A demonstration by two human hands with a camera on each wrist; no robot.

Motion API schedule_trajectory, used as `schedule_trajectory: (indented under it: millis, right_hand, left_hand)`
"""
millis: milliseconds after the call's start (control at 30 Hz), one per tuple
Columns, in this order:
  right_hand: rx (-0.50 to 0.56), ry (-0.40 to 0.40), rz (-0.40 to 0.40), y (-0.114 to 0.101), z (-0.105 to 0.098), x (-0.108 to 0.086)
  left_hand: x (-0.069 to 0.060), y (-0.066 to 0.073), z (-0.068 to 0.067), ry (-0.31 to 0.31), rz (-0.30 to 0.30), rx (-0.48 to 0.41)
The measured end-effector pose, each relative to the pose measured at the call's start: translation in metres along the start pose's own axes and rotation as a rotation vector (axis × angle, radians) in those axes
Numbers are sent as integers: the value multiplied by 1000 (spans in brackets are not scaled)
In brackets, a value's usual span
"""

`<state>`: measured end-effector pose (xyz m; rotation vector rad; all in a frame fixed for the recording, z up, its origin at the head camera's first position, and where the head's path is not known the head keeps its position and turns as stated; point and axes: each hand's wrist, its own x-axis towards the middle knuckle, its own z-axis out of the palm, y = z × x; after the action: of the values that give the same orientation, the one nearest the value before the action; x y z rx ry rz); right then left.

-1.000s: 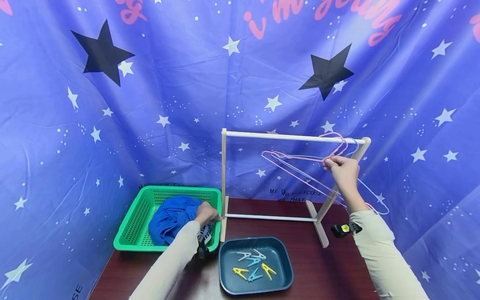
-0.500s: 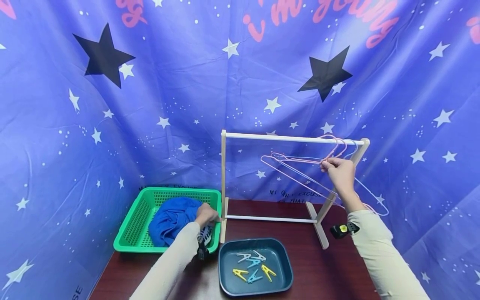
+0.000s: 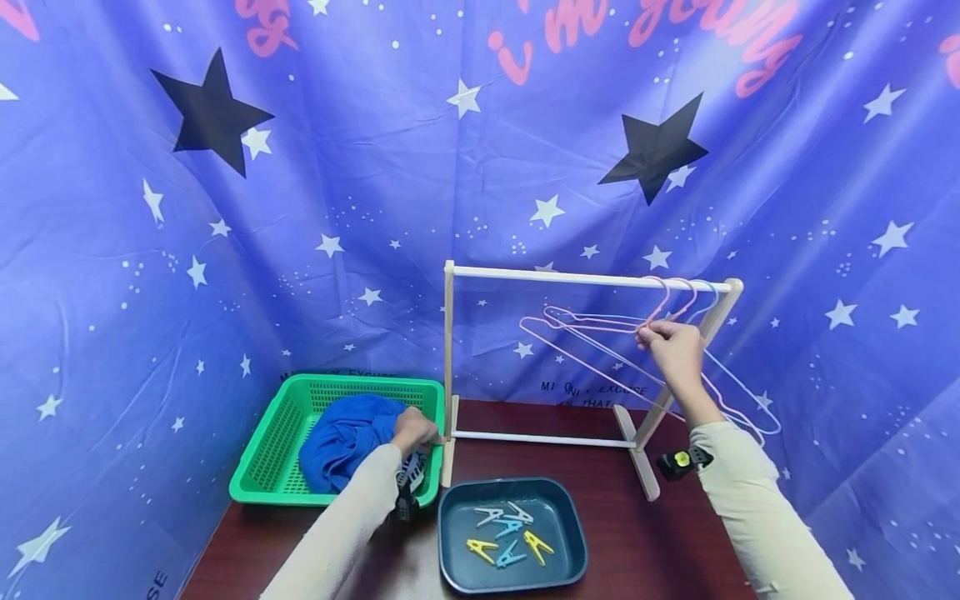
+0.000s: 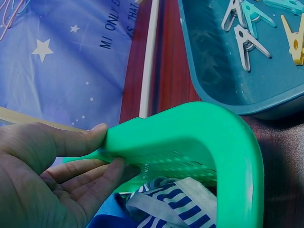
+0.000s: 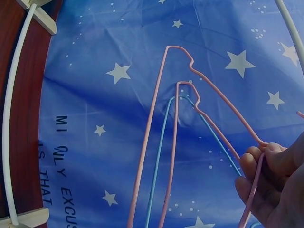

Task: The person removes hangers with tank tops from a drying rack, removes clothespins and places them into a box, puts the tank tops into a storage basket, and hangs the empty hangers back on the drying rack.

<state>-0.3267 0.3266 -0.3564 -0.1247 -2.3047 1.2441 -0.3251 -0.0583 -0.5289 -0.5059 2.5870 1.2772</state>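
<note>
At the rack's right end, my right hand (image 3: 677,354) pinches a pink hanger (image 5: 153,107) just below its hook. That hook curves over the white top bar of the wooden rack (image 3: 585,275). Behind it hang another pink hanger (image 5: 175,142) and a blue hanger (image 5: 159,156). My left hand (image 4: 71,166) grips the right rim of the green basket (image 4: 190,116), thumb outside and fingers inside. In the basket lie a bundled blue cloth (image 3: 341,442) and a blue-and-white striped cloth (image 4: 175,204), partly hidden by my left arm in the head view.
A dark teal tray (image 3: 450,554) with several clothespins (image 3: 510,525) stands in front of the rack on the dark red table (image 3: 622,533). The rack's left foot (image 3: 447,458) is close beside the basket. A starry blue-purple curtain (image 3: 375,208) surrounds the table.
My right hand has moved slightly left and down, bringing the front pink hanger's hook left along the bar, apart from the other pink one. My left hand stays on the basket rim.
</note>
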Motion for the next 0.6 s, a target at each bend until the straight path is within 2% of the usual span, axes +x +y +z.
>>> schedule_trajectory:
  millis: [367, 600]
  right_hand:
    - [-104, 58, -26, -3, 7, 0]
    - [-152, 60, -11, 0, 7, 1]
  left_hand:
    - [3, 1, -1, -21, -14, -22]
    - [1, 0, -2, -24, -12, -15]
